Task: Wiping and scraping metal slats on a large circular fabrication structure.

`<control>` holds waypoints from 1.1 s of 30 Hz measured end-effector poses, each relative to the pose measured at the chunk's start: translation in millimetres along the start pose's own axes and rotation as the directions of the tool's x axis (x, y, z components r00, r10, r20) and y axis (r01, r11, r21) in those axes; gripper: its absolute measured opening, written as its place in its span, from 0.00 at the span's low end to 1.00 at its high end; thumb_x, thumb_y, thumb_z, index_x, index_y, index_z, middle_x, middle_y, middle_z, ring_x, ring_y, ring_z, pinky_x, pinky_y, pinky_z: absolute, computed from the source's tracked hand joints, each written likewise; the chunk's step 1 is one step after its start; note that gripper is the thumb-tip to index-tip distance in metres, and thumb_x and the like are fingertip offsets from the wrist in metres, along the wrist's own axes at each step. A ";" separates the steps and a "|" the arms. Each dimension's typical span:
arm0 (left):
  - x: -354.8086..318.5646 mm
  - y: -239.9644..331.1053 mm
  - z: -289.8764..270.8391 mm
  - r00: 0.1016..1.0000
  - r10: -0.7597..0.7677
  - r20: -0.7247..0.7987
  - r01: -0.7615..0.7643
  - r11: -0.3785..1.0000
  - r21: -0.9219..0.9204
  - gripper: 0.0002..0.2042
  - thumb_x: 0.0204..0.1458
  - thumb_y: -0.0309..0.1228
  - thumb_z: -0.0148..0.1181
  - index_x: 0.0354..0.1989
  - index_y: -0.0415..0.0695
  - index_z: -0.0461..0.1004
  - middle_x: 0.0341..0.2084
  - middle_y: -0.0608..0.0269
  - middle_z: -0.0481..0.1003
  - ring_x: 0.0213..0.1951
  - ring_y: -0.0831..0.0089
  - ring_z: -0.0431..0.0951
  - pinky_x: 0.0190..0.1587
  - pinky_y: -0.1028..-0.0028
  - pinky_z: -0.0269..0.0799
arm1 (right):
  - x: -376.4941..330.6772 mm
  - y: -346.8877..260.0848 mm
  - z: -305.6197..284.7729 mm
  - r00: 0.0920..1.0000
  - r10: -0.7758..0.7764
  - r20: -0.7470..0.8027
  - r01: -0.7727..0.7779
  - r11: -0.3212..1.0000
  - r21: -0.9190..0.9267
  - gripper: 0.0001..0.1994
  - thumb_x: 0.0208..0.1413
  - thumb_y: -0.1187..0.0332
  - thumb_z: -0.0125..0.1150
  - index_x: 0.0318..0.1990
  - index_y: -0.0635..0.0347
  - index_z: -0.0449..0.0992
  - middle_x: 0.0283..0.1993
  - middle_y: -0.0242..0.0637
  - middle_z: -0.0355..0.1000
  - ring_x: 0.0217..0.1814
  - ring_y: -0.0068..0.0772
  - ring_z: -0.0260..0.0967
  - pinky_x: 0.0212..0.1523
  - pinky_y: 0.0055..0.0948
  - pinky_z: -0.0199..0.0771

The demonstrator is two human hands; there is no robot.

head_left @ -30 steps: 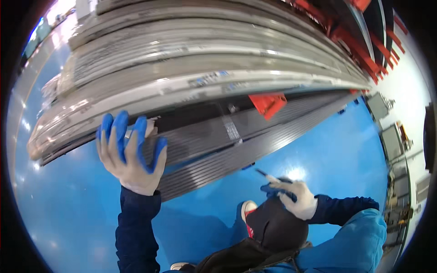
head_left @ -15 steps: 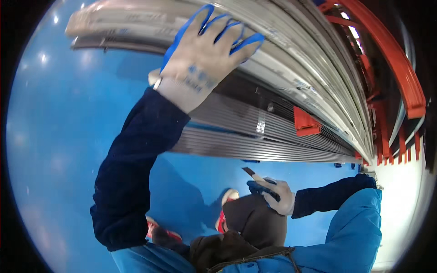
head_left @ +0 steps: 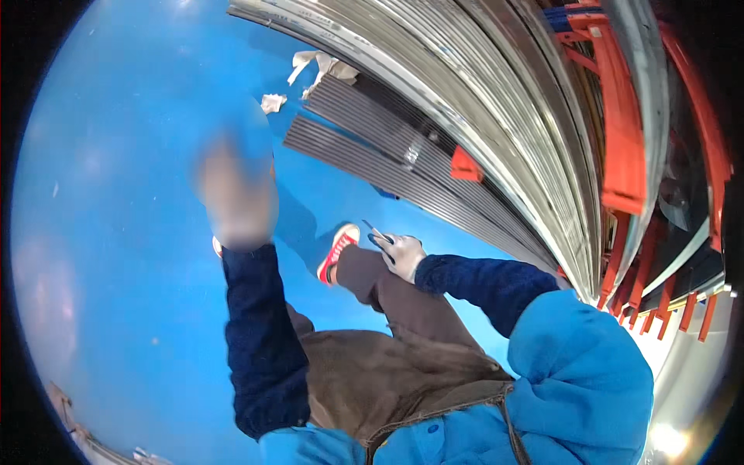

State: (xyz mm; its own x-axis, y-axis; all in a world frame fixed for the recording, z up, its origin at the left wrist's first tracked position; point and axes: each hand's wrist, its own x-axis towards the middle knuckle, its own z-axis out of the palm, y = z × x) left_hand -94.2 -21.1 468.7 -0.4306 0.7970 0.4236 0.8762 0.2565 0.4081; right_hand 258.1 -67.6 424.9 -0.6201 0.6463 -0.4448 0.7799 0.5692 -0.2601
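glossy blue flooring (head_left: 116, 256) is seen across the whole left and centre of the view, and it is taken here as the landmark. above and to the right of the floor, a long stack of silver metal profiles (head_left: 496, 116) is racked, curving with the lens, and red-orange rack brackets (head_left: 624, 147) are seen at its far right. lying on the floor at the foot of the stack, a bundle of dark ribbed profiles (head_left: 372, 155) is noted, with a small red block (head_left: 465, 165) against its upper edge. scraps of white paper or wrap (head_left: 322, 66) are seen on the floor near the bundle's upper end. the left hand (head_left: 236, 194) is raised over the open floor, clear of the stack; it is badly blurred, so the set of its fingers cannot be told, and nothing is seen held in it. the right hand (head_left: 399, 254), in a pale glove, is held low over the floor beside the raised knee, its fingers curled closed round a thin dark tool (head_left: 374, 232), whose pointed end projects up and to the left; its kind cannot be made out. a red shoe with a white sole (head_left: 337, 252) is planted on the floor just left of that hand. dark blue sleeves, brown trousers and a bright blue jacket are worn.
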 end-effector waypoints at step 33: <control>-504.1 376.6 -284.8 0.152 0.352 0.924 -0.427 0.866 -0.260 0.16 0.45 0.43 0.57 0.40 0.48 0.76 0.34 0.59 0.78 0.36 0.58 0.76 0.42 0.67 0.70 | -909.9 -238.3 283.5 -0.532 0.673 0.514 -0.234 -0.700 0.674 0.22 0.50 0.67 0.49 0.55 0.51 0.65 0.35 0.47 0.75 0.34 0.53 0.71 0.34 0.44 0.69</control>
State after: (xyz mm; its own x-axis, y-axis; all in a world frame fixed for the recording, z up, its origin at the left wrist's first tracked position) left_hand 391.2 -482.0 639.2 0.4431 0.7162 -0.5392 0.8864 -0.2604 0.3827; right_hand 660.6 -935.4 648.7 0.8982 -0.2218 -0.3794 -0.3437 -0.8926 -0.2918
